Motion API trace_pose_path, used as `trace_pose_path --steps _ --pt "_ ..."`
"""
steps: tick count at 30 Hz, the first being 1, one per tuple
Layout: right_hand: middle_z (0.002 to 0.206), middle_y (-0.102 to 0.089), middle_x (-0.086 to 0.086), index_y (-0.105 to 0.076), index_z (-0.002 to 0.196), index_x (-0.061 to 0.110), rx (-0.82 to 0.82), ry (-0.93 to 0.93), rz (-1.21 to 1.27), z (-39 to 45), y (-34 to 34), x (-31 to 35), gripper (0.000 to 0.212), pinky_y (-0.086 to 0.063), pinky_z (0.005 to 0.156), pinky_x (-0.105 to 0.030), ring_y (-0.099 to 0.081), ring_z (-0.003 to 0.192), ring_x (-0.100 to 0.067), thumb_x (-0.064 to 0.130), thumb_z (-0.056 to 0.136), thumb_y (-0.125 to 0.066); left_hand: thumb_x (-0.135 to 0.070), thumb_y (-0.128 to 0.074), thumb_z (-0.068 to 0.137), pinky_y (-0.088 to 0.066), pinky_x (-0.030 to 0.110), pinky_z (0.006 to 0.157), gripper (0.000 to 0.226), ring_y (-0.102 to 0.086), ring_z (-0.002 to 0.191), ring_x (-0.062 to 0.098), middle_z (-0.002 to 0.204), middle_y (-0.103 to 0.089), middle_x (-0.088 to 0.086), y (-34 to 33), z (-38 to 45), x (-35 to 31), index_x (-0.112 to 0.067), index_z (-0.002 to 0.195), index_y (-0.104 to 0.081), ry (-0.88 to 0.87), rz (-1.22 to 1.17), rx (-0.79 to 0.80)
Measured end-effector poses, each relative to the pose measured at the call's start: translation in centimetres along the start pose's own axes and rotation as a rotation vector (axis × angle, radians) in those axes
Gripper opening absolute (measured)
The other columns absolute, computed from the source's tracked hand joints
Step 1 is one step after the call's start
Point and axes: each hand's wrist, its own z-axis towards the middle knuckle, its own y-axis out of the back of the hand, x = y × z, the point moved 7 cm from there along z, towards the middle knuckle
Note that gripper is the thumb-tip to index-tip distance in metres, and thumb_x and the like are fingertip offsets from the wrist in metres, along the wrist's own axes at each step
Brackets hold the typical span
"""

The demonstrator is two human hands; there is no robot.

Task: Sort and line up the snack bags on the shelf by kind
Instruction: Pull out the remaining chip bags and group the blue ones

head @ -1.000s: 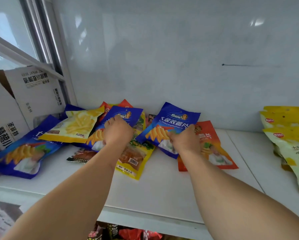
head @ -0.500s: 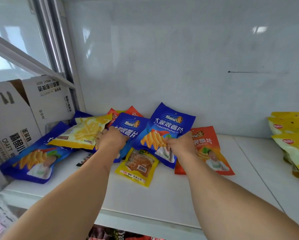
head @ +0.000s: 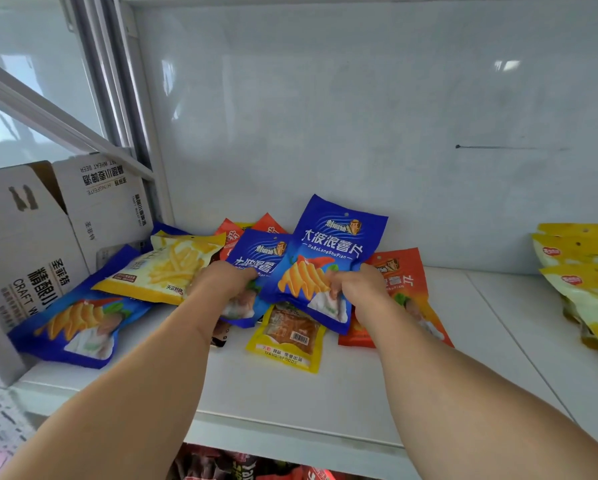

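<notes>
Blue chip bags are gripped by both hands: left hand [head: 223, 284] one [head: 256, 258], right hand [head: 361, 289] another [head: 325, 258].

Shelf [head: 290, 393]: white, lying beneath loose bags.
Left end: blue chip bag [head: 72, 323] lying flat, yellow fries bag [head: 165, 268] overlapping it.
Middle: small yellow packet [head: 287, 344], orange bag [head: 405, 271].
Right end: yellow bags [head: 581, 265] stacking.

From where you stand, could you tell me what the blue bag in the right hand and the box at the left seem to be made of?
The blue bag looks like glossy plastic film: it shines, creases and bends where the right hand grips it. The box looks like matt printed cardboard, brown on its flap's inner side.
</notes>
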Motion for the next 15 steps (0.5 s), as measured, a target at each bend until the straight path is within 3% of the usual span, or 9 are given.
trace_pose_path --steps 1,4,6,9,12,15 --pt "0.065 -0.061 0.004 -0.061 0.084 0.009 -0.003 0.013 -0.006 -0.3 0.1 0.1 0.014 -0.044 0.053 -0.022 -0.057 0.058 -0.008 0.005 0.079 -0.073 -0.035 -0.068 0.091 -0.055 0.027 0.054 0.038 -0.06 0.06 0.019 0.07 -0.062 0.007 0.3 0.0 -0.1 0.002 0.093 -0.061 0.005 0.031 -0.019" --pt "0.082 -0.069 -0.005 -0.063 0.079 0.01 -0.014 0.035 -0.017 -0.9 0.0 0.2 0.012 -0.055 0.074 -0.036 -0.066 0.081 -0.022 0.002 0.076 -0.071 -0.046 -0.075 0.083 -0.049 0.032 0.072 0.054 -0.061 0.08 0.022 0.089 -0.063 0.007 0.9 -0.1 -0.2 -0.003 0.11 -0.057 -0.014 0.095 -0.039" --pt "0.08 -0.069 -0.009 -0.061 0.071 0.01 -0.028 0.067 0.013 -1.1 0.1 0.3 0.013 -0.056 0.081 -0.041 -0.067 0.083 -0.027 0.009 0.081 -0.069 -0.049 -0.08 0.078 -0.048 0.035 0.076 0.059 -0.06 0.087 0.024 0.093 -0.061 0.007 0.9 -0.1 0.1 -0.006 0.108 -0.053 -0.007 0.122 -0.017" --pt "0.076 -0.069 -0.01 -0.062 0.071 0.008 -0.039 0.061 0.039 -1.2 0.8 0.2 0.016 -0.056 0.08 -0.04 -0.066 0.077 -0.026 0.015 0.084 -0.068 -0.051 -0.08 0.077 -0.047 0.035 0.076 0.06 -0.057 0.087 0.025 0.088 -0.056 0.006 1.1 -0.3 0.3 -0.007 0.102 -0.048 -0.022 0.15 -0.009" --pt "0.081 -0.07 -0.011 -0.066 0.076 0.006 -0.037 0.036 0.098 -1.4 1.5 0.1 0.003 -0.055 0.076 -0.039 -0.066 0.078 -0.026 0.004 0.078 -0.067 -0.056 -0.079 0.077 -0.051 0.035 0.081 0.062 -0.059 0.091 0.026 0.092 -0.059 0.007 1.2 -0.2 0.4 -0.007 0.102 -0.051 -0.059 0.191 0.015" --pt "0.079 -0.067 -0.01 -0.065 0.071 0.006 -0.044 0.044 0.14 -1.8 2.1 0.2 0.007 -0.051 0.069 -0.034 -0.065 0.076 -0.024 0.002 0.076 -0.068 -0.054 -0.081 0.075 -0.047 0.032 0.073 0.058 -0.058 0.084 0.022 0.082 -0.056 0.003 1.3 -0.5 0.4 -0.01 0.097 -0.051 -0.077 0.174 0.046"
